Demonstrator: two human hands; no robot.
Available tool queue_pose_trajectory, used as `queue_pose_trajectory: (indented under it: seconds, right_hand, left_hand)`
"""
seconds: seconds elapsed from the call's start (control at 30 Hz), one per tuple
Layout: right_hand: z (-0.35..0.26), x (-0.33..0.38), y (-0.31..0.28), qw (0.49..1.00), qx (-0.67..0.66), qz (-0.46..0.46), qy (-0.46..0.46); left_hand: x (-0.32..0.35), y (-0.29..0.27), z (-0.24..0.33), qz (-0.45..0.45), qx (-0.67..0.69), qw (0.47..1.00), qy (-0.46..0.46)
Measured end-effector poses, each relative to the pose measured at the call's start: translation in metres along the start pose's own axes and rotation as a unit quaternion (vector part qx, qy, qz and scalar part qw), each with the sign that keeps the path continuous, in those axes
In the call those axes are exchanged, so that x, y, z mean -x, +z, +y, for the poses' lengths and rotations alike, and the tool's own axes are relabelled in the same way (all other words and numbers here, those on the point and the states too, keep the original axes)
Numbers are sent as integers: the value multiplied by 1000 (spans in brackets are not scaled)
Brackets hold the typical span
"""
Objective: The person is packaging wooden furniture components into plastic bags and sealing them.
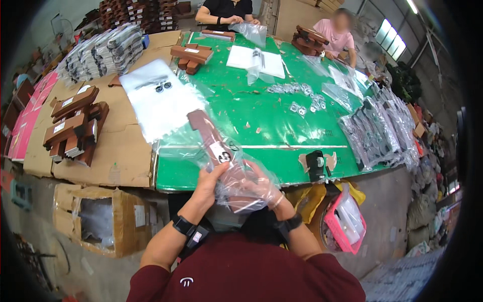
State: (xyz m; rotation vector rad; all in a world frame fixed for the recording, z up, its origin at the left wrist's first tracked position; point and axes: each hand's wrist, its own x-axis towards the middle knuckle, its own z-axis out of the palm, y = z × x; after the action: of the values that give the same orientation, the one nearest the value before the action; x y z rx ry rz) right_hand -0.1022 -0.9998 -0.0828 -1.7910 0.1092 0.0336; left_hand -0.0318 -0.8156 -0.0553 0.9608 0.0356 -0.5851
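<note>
My left hand (209,177) has a closed grip on the side of a long brown strap (214,141), with the thumb up by its white tag. My right hand (264,189) is closed on the clear plastic bag (236,189) that wraps the low end of the strap. I see the fingers through the plastic. The strap is up in the air between my hands, over the near edge of the green tabletop (261,126). It tilts up and away to the left, and its top end pokes out of the bag.

Just behind the strap lies a flat pile of clear bags (161,100) with two small dark rings on top. To my left, a heap of brown straps (75,126) sits on brown cardboard (121,151). Farther back on that side is a stack of packed bags (103,50). A black tape holder (316,165) stands near my right hand at the edge of the tabletop. More packed bags (377,131) are piled on the right side. Small shiny metal bits (297,93) lie in the middle of the green.

Two other people sit at the far end. One in a black top (226,7) holds a clear bag, and one in a pink top (334,32) is next to more brown straps. Down by my right side is a pink basket (344,221). An open cardboard box (100,216) sits on the floor to my left.
</note>
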Motion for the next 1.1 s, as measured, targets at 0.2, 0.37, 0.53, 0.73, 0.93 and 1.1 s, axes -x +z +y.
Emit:
queue_pose_trajectory:
  seconds: [0.2, 0.37, 0.53, 0.73, 0.93, 1.1]
  right_hand:
    - [-22, 33, 12, 970, -190, 47, 142]
    - [-5, 7, 14, 951, -277, 51, 126]
    - [19, -49, -16, 951, -289, 95, 50]
    - [30, -24, -63, 948, -288, 133, -12]
    - [22, 41, -66, 974, -194, 103, -60]
    - [-4, 58, -19, 933, 275, 148, -179]
  left_hand:
    - [-16, -11, 4, 62, 2, 995, 80]
    - [-22, -4, -3, 23, -79, 993, 84]
    - [-7, 2, -40, -66, -172, 982, -47]
    - [26, -25, -13, -242, -296, 923, -51]
    - [-11, -94, 85, 72, -712, 639, 281]
    - [-38, -101, 72, 36, -826, 499, 260]
